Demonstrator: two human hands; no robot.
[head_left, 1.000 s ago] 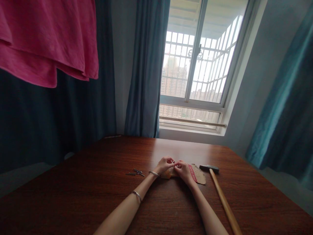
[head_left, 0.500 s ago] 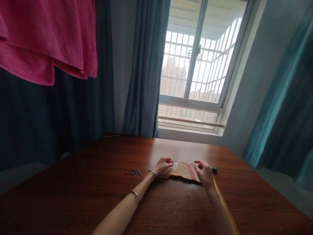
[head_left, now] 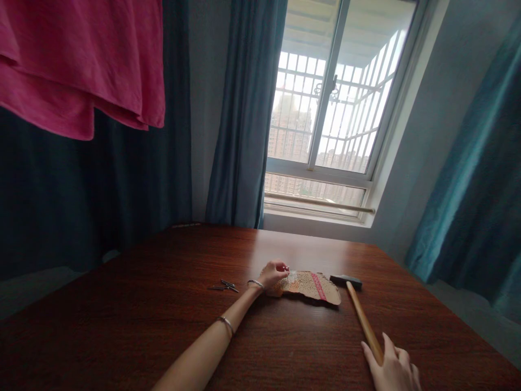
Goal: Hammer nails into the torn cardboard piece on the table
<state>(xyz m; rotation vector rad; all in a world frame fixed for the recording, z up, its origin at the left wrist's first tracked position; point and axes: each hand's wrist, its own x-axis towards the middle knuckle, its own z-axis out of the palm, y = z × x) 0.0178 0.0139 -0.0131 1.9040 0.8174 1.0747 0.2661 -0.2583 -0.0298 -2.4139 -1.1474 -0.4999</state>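
A flat tan piece with rows of small holes and a pink stripe (head_left: 311,285) lies on the wooden table (head_left: 163,315). My left hand (head_left: 274,273) rests on its left end, fingers pinched on something small that I cannot make out. A hammer (head_left: 358,309) with a dark head and a long wooden handle lies to the right of the piece. My right hand (head_left: 393,369) is at the near end of that handle, fingers curled around it.
Several small metal nails (head_left: 224,286) lie on the table to the left of my left hand. A pink cloth (head_left: 77,60) hangs at the upper left. Blue curtains (head_left: 240,119) frame a barred window (head_left: 325,108) beyond the table.
My right hand has left the tan piece and drawn back along the hammer to the near end of its handle. My left hand has stayed pinched at the piece's left end.
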